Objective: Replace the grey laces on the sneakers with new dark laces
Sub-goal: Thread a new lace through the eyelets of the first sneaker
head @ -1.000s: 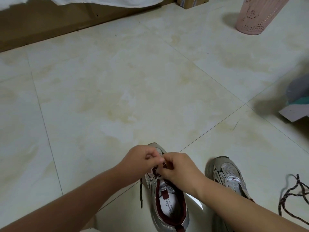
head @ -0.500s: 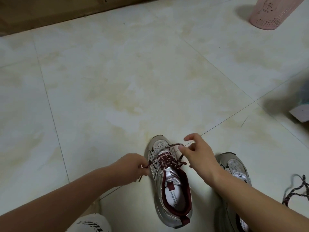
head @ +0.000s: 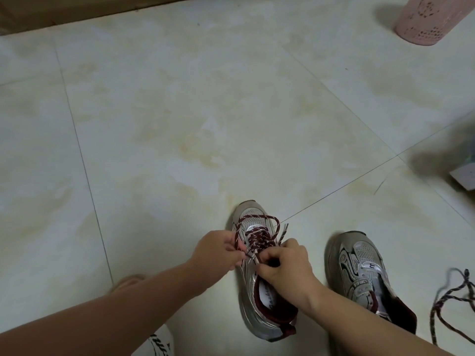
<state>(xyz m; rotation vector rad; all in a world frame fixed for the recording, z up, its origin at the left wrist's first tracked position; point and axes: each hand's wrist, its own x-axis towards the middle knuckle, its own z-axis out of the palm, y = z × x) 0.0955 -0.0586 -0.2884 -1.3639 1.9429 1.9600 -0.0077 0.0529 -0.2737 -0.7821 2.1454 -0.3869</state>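
Fingers (head: 232, 246) of my left hand (head: 218, 251) are curled and pinch one strand of the dark lace (head: 257, 236) at the left side of the left sneaker (head: 259, 291); fingers (head: 267, 263) of my right hand (head: 288, 265) are curled also and pinch the lace just over the tongue, near the upper eyelets; the two hands are close together, almost touching, above the middle of this shoe. I see that the dark lace, maroon with pale specks, is already crossed through the eyelets; one loose loop of it lies over the toe part, and a free end with its tip stands out at the right of the toe. This sneaker is grey and silver with a maroon lining, it stands on the floor (head: 180, 124) with the toe away from me. The second sneaker (head: 359, 276) stands just beside it on the right, toe also away, and I can see no lace in its eyelets. Another dark lace (head: 447, 304) lies loose on the floor at the right edge, apart from the shoes. A pink perforated basket (head: 431, 19) stands far at the top right corner; a blurred pale thing (head: 465, 173) is at the right edge, I cannot tell what it is. The floor is of pale tiles with yellowish marks.
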